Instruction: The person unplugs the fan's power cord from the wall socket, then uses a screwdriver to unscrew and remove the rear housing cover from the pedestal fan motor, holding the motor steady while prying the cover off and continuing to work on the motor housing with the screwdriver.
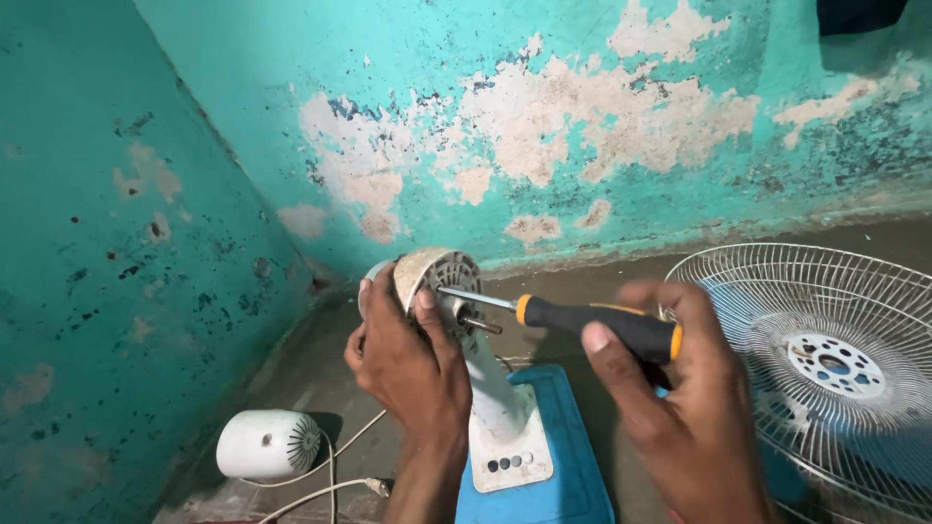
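Head view is looking down at your two hands, close to a corner of two blue-green walls with paint peeling off. Your left hand is wrapping tight around the round fan motor, which is sitting on top of a white stand. Your thumb is pressing on the front of the motor, next to the small metal shaft that is sticking out. Your right hand is gripping the screwdriver by its black and orange handle, fingers curled firmly around it. The thin metal tip is pointing to the left and touching the front face of the motor, just above the shaft (the exact spot is too small to see). The stand is rising up from a blue base on the grey floor.

To your right, a white wire fan guard is lying near the base, with pale blue fan blades showing through it. To your left, a white rounded motor cover is lying on its side on the floor, well apart from your hands. A white cord is running along the floor beside that cover.
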